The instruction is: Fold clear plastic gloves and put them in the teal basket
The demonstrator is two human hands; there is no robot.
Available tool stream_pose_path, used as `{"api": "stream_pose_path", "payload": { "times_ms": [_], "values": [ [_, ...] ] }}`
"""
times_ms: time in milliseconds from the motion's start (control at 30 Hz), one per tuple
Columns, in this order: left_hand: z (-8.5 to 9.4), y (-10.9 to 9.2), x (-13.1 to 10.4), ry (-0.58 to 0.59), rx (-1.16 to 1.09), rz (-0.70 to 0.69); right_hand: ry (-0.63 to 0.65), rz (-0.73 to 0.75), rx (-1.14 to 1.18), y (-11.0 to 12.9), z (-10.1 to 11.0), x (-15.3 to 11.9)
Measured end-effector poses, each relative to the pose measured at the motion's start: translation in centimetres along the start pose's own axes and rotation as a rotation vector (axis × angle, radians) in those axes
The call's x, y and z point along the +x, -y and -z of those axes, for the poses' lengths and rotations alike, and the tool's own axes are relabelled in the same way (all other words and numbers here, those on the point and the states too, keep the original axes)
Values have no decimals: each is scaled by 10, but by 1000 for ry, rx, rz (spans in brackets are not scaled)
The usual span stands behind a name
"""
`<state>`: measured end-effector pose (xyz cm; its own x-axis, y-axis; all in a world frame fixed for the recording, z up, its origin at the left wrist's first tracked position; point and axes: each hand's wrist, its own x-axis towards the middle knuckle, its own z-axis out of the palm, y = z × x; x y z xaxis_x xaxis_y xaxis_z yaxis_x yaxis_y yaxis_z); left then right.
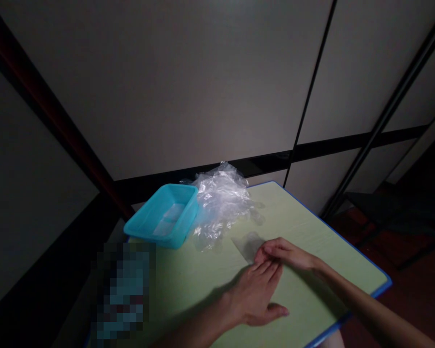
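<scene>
My left hand (255, 296) lies low over the table, palm down, fingers stretched out and thumb held apart. Its fingertips meet the fingers of my right hand (281, 252), which are curled in. Whatever the right hand holds, if anything, is hidden. Just beyond the fingers, a small greyish see-through piece (249, 243), seemingly a plastic bag or sheet, lies flat with one corner pointing left. The right hand covers its near end.
A pale green table (322, 241) with a blue edge stands against light cabinet panels (188, 87). A turquoise plastic basin (163, 212) holds something whitish. Beside it sits a crumpled heap of clear plastic (223, 195). A blurred-out patch (125, 290) covers the front left.
</scene>
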<state>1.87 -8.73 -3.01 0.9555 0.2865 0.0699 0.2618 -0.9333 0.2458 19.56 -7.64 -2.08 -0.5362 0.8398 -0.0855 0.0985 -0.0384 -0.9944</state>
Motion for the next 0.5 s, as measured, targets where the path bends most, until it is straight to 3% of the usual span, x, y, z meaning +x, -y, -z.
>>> {"api": "stream_pose_path", "payload": {
  "times_ms": [100, 267, 500],
  "values": [
    [-1, 1, -1, 7, -37, -2, 90, -74, 130, -4, 1, 15],
    [-2, 3, -2, 1, -84, 7, 213, -133, 138, -3, 3, 26],
    [4, 1, -2, -1, -120, -3, 228, -71, -23, -3, 8, 45]
  ]
}}
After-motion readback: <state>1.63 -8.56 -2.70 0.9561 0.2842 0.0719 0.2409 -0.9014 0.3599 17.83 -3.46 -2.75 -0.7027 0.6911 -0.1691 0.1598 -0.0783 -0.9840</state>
